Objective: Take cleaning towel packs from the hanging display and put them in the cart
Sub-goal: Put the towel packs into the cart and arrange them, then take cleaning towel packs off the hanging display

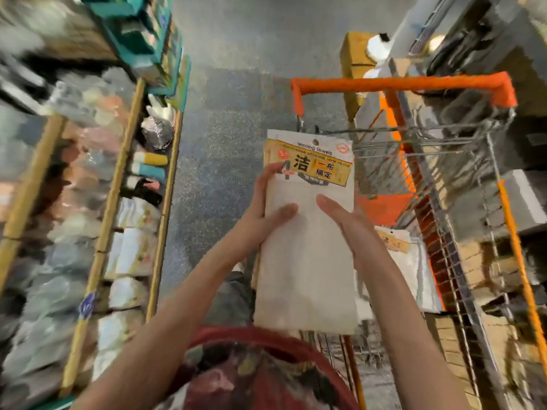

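I hold a cleaning towel pack [307, 255] upright in front of me, white cloth under a yellow label. My left hand [266, 208] grips its left edge, thumb across the front and fingers behind. My right hand [346, 220] holds the right side, thumb on the front. The pack hangs over the near left corner of the wire cart [461, 179], which has an orange handle and orange trim. Another towel pack [405, 255] lies inside the cart, partly hidden by my right forearm.
A display rack [130, 184] with wooden rails stands on the left, hung with sponges, cloths and wrapped packs. Speckled grey floor [225, 137] runs between rack and cart. Cardboard boxes and shelving [503, 69] stand to the right behind the cart.
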`<state>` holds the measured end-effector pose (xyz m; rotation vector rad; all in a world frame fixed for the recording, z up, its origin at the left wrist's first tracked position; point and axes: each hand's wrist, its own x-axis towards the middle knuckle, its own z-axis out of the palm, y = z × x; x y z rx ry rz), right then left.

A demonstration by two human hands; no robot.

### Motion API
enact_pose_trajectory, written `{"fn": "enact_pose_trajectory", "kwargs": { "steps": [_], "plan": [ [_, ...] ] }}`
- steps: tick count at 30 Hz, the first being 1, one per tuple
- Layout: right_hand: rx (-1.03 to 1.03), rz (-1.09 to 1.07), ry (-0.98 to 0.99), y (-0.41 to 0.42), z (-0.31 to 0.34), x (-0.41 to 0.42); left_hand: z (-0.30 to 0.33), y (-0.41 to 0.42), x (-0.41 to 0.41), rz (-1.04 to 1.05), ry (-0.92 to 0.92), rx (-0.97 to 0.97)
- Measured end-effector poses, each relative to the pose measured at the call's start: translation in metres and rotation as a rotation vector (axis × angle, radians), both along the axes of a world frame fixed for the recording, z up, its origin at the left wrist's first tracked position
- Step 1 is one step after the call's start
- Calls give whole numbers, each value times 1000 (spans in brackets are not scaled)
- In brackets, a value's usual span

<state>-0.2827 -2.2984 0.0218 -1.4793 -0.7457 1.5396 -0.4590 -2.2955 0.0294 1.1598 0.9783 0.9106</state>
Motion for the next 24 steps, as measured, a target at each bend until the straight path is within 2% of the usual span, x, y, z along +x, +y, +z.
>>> {"fn": "enact_pose_trajectory", "kwargs": {
  "steps": [4, 8, 16, 24],
  "plan": [
    [-8, 118, -55, 42, 6, -58, 3, 15, -52, 185, -41, -5],
    [12, 219, 64, 86, 14, -128, 7, 39, -116, 322, -25, 10],
    [97, 479, 102, 162, 22, -258, 10, 88, -230, 576, -89, 47],
    [71, 589, -52, 219, 28, -338, 7, 122, -301, 697, -171, 42]
  ]
}}
